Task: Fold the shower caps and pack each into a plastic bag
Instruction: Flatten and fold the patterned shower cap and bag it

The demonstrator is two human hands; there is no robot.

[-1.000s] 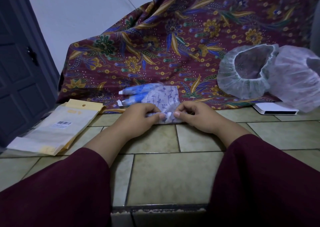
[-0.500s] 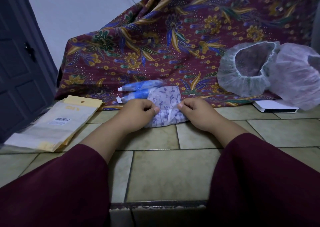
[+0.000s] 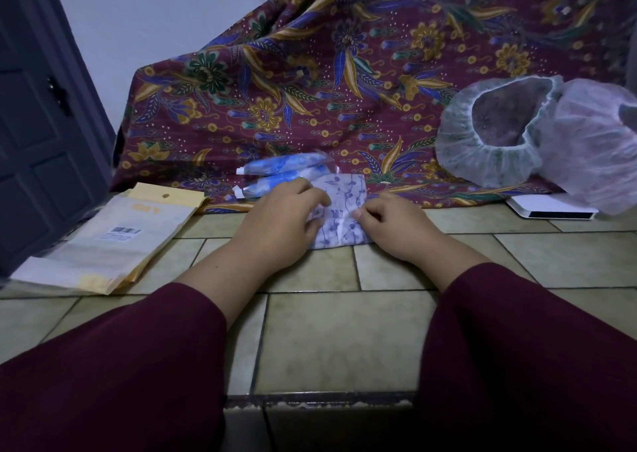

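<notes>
**Hands close in on a half-folded cap**

While two packed rolls wait behind it, we see the pale, blue-flowered plastic shower cap lying flattened into a rough upright rectangle on the beige tiled floor, its far edge reaching the hem of the maroon batik cloth. Its long axis runs away from us, straight up the middle between the two hands. The left hand lies on the cap's left edge, fingers bent over the plastic and pressing it down; the right hand sits at the right edge, fingers curled, its thumb and forefinger seemingly pinching the film near mid-height. Both are in contact, neither clearly nearer. We judge the next fold would bring one side across toward the other, narrowing the strip.

Just beyond the left hand lie the two blue-patterned caps rolled in clear plastic bags. Well apart to the left rests a stack of flat yellow-headed plastic bags. To the right, two open, puffy white shower caps sit unfolded on the cloth above a white flat box.
</notes>
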